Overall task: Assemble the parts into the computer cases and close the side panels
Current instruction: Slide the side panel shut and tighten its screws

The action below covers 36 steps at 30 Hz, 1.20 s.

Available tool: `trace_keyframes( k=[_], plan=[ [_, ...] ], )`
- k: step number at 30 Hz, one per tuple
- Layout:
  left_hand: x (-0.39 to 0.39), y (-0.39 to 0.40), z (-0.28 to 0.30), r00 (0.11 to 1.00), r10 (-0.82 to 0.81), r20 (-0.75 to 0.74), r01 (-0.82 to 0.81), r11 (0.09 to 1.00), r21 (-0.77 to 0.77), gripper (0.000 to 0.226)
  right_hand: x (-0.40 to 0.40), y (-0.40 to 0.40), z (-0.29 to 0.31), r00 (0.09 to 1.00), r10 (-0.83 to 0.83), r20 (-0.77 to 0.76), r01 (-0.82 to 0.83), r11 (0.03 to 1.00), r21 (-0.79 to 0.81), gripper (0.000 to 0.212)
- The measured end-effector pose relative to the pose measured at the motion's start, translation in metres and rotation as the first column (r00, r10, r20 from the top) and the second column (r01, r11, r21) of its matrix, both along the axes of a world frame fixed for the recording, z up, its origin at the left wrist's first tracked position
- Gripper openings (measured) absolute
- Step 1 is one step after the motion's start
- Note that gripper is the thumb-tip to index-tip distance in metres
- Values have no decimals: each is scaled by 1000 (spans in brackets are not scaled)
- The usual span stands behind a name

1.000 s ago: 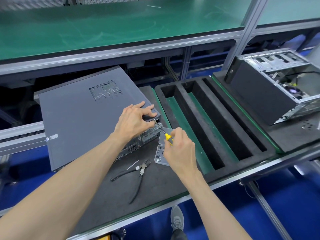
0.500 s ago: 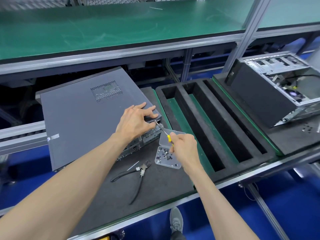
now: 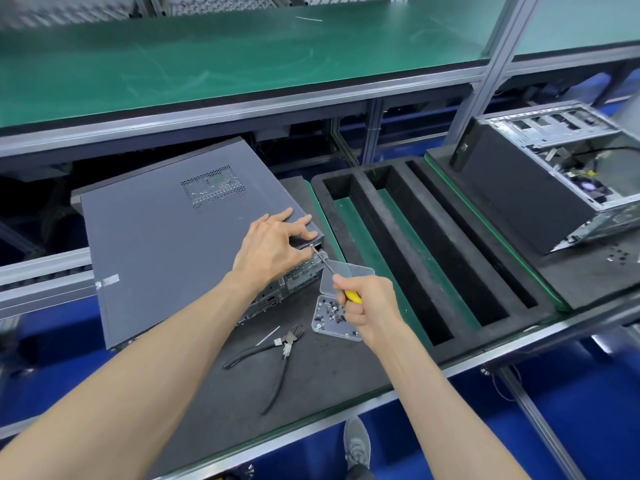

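With the left hand (image 3: 273, 244) flat on the grey steel computer case (image 3: 173, 244), the right hand (image 3: 367, 303), gripping the yellow-handled screwdriver (image 3: 332, 271), has drawn back toward 5 o'clock, tip staying on the corner screw, so fastening continues.

Screwdriver (image 3: 351, 295) handle: mostly buried in the right hand (image 3: 370, 308); only a yellow sliver and the thin shaft show.
Screw at the tip: too small to make out.
Left hand (image 3: 273, 245): thumb tucked under the case edge, out of sight.
Closed case (image 3: 173, 244) rear ports: largely covered by the left forearm.
Screw box (image 3: 332, 318): near corner behind the right hand; contents too tiny to sort.
Open case (image 3: 554, 188): cut by the right edge.
Shoe (image 3: 356, 445): partly cut off at the bottom.
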State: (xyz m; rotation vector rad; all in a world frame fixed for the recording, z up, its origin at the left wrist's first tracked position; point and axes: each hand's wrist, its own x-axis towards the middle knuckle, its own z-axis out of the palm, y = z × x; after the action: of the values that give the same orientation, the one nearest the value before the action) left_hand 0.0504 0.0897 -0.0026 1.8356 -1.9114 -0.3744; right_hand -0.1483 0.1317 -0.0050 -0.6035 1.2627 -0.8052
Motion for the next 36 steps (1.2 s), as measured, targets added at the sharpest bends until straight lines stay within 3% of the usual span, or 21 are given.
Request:
trace_keyframes(
  k=[2,3,5,7,9,11,13,15,16,17,19,20,22,24,25,26,28,30,32,34,36],
  plan=[
    [0,1,1,1000,5,-5,-5,1000,2,27,4,3,-1,954,13,-300,-74,978,-195,24],
    [0,1,1,1000,9,-10,-9,1000,1,27,5,5,-2,852,-43,-522,-168,921,-350,15],
    [-1,1,1,1000,11,-20,-11,1000,1,27,3,10,-10,502,-322,-803,-510,640,-575,17],
    [0,1,1,1000,12,-17,-12,1000,-1,27,-2,14,-15,246,-567,-786,-762,389,-518,21],
    [0,0,0,1000,10,-12,-10,1000,-8,27,-2,13,-16,198,-610,-767,-801,350,-485,23],
    [0,-1,-2,1000,6,-14,-7,1000,-9,27,3,12,-14,348,-471,-810,-681,467,-564,20],
    [0,-2,-3,1000,5,-13,-5,1000,-4,28,6,7,-9,651,-173,-739,-402,747,-529,20],
    [1,-2,-3,1000,0,-3,0,1000,-5,27,3,4,-4,947,-18,-321,-74,960,-270,28],
    [1,-2,-3,1000,-5,7,5,1000,-6,27,1,2,-1,995,-10,-98,1,996,-90,26],
    [0,-1,-3,1000,-10,17,10,1000,-10,27,0,1,1,998,-23,54,21,999,40,22],
    [1,-1,-3,1000,-8,29,9,1000,-18,28,2,0,6,993,-32,118,17,992,125,17],
    [1,0,-4,1000,-5,30,6,1000,-22,28,4,0,7,998,-21,52,17,996,92,16],
    [0,-1,-5,1000,-1,25,1,1000,-26,28,6,2,7,965,-17,-261,-14,993,-114,16],
    [0,0,-6,1000,3,24,-2,1000,-25,29,5,6,1,723,-136,-678,-261,854,-450,17],
    [0,0,-6,1000,4,25,-3,1000,-26,30,3,10,-4,533,-286,-797,-460,692,-556,19],
    [0,-1,-6,1000,5,25,-4,1000,-27,30,1,12,-7,352,-450,-820,-640,524,-562,20],
    [1,-1,-7,1000,4,22,-4,1000,-29,30,-1,13,-13,204,-621,-757,-797,343,-496,23],
    [1,-2,-7,1000,2,21,-2,999,-34,29,2,11,-16,291,-572,-767,-750,360,-554,22],
    [1,-3,-7,1000,0,26,1,999,-41,30,6,8,-13,567,-307,-764,-485,626,-611,17],
    [0,-2,-7,1000,4,16,-3,999,-35,31,5,3,-8,904,-64,-423,-115,916,-384,28],
    [0,-2,-6,1000,3,13,-3,1000,-28,32,2,0,-3,998,-59,4,59,998,-3,22]
  ],
)
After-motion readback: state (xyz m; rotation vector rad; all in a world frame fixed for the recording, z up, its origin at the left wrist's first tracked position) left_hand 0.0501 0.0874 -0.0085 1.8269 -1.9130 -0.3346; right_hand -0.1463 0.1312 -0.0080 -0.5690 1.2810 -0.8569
